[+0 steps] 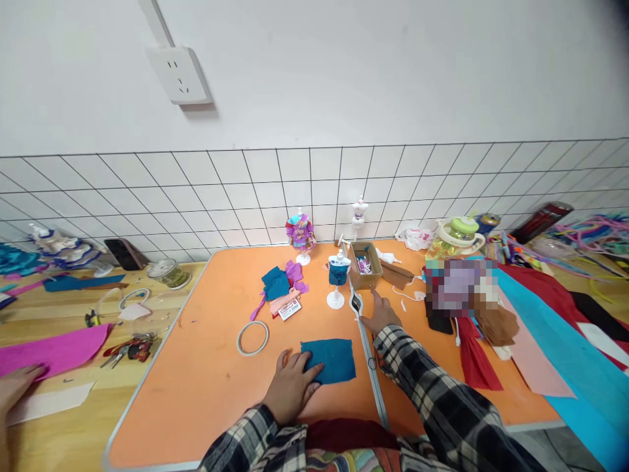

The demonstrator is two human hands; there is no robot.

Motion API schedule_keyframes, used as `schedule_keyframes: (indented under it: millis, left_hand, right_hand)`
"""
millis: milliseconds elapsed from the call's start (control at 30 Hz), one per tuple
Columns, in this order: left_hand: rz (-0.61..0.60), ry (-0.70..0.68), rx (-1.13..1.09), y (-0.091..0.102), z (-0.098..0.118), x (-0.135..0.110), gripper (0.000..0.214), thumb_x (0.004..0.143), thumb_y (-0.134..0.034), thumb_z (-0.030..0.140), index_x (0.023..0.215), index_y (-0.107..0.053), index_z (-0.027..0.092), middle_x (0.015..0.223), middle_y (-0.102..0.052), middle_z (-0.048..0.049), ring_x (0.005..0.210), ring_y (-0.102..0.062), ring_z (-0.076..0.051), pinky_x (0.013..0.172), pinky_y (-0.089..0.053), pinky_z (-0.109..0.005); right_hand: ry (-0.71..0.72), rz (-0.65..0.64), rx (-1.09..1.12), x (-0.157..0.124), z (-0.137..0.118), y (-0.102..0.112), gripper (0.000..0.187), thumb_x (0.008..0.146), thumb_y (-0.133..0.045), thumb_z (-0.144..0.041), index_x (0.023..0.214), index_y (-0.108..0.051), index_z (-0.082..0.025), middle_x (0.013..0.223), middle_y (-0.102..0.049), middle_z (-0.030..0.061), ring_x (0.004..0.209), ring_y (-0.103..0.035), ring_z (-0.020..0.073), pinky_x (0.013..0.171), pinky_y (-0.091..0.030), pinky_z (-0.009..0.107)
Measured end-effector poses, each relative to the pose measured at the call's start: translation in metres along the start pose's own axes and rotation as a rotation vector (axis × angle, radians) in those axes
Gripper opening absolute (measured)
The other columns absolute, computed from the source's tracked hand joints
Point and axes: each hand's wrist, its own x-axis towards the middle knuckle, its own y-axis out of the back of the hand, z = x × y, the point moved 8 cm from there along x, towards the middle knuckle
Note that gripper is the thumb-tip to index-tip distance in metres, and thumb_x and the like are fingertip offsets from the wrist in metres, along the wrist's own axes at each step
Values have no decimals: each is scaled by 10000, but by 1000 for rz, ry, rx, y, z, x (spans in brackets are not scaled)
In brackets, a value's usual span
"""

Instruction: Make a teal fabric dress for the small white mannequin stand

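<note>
My left hand [291, 383] lies flat, fingers spread, on the left edge of a teal fabric rectangle [333, 359] on the orange table [206, 367]. My right hand [379, 316] reaches forward with its fingers closed around the handles of scissors [355, 303], index finger pointing ahead. Just beyond stand a small white mannequin wearing teal cloth [337, 274] and a small cardboard box [364, 264]. A tape ring [252, 337] lies left of the teal rectangle.
Teal, purple and pink fabric scraps [281, 287] lie mid-table. Two more mini mannequins [301, 233] stand by the tiled wall. Large coloured sheets [550, 314] cover the right side. Another person's hand [17, 380] rests on pink paper [54, 351] at far left.
</note>
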Motion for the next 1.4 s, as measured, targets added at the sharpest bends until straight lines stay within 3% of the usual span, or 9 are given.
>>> schedule_keyframes:
  millis: [133, 233, 300, 367, 567, 733, 933, 1200, 1400]
  left_hand:
    - [-9, 20, -24, 4, 0, 3, 340, 933, -456, 427, 1253, -552, 365, 1193, -584, -68, 1096, -504, -251, 1013, -215, -531]
    - [3, 21, -9, 4, 1, 2, 350, 922, -488, 394, 1263, -548, 342, 1202, -576, -75, 1114, -490, -259, 1012, -229, -519]
    - [9, 10, 1, 4, 1, 2, 360, 920, -491, 388, 1273, -542, 333, 1208, -571, -77, 1114, -487, -261, 1010, -240, -513]
    - [9, -2, 6, 3, 2, 1, 373, 923, -482, 392, 1288, -528, 332, 1215, -568, -78, 1112, -487, -260, 1008, -247, -507]
    - [9, 3, 6, 3, 2, -1, 404, 931, -460, 396, 1329, -490, 334, 1230, -558, -82, 1115, -480, -261, 1024, -238, -512]
    - [-11, 19, -9, -1, 1, -3, 406, 931, -455, 411, 1329, -491, 337, 1246, -551, -87, 1130, -473, -269, 1019, -249, -522]
    - [-8, 15, -7, -2, 0, -2, 392, 931, -460, 411, 1316, -504, 349, 1249, -546, -81, 1131, -471, -264, 1015, -262, -512]
    - [-10, 14, -27, -6, -1, -4, 402, 933, -458, 408, 1328, -493, 341, 1258, -538, -86, 1144, -457, -267, 1020, -252, -513]
    - [-32, 29, -41, -7, -1, -5, 411, 932, -462, 413, 1337, -478, 347, 1273, -535, -88, 1154, -455, -274, 1011, -259, -523]
  right_hand:
    - [104, 85, 97, -17, 4, 9, 489, 791, -532, -373, 1240, -550, -180, 1390, -414, 139, 1250, -428, 304, 1003, -359, 412]
    - [131, 19, 178, -24, 14, 1, 292, 827, -451, -337, 979, -659, -197, 1080, -648, 90, 1027, -597, 237, 868, -462, 343]
    - [131, -62, 225, -24, 18, -8, 237, 809, -466, -305, 899, -667, -217, 841, -694, 35, 830, -651, 194, 757, -492, 290]
    - [120, -121, 256, -21, 20, -15, 195, 787, -492, -273, 862, -664, -220, 762, -695, 11, 764, -660, 172, 715, -491, 258]
    - [69, -213, 264, -15, 15, -24, 159, 786, -504, -193, 914, -593, -219, 711, -684, -23, 754, -672, 143, 719, -472, 228]
    - [40, -306, 197, -18, 6, -36, 341, 751, -544, -128, 1075, -466, -202, 612, -654, -60, 665, -661, 148, 663, -455, 229]
    - [8, -347, 42, -13, -4, -44, 236, 771, -548, -136, 967, -438, -210, 676, -629, -51, 685, -630, 137, 629, -414, 221]
    - [-5, -356, -204, -8, -15, -40, 355, 691, -637, -170, 994, -457, -210, 907, -647, 79, 871, -636, 240, 671, -405, 290]
    - [-4, -371, -279, -8, -15, -37, 354, 701, -654, -213, 1003, -471, -207, 929, -661, 97, 902, -644, 261, 689, -418, 305]
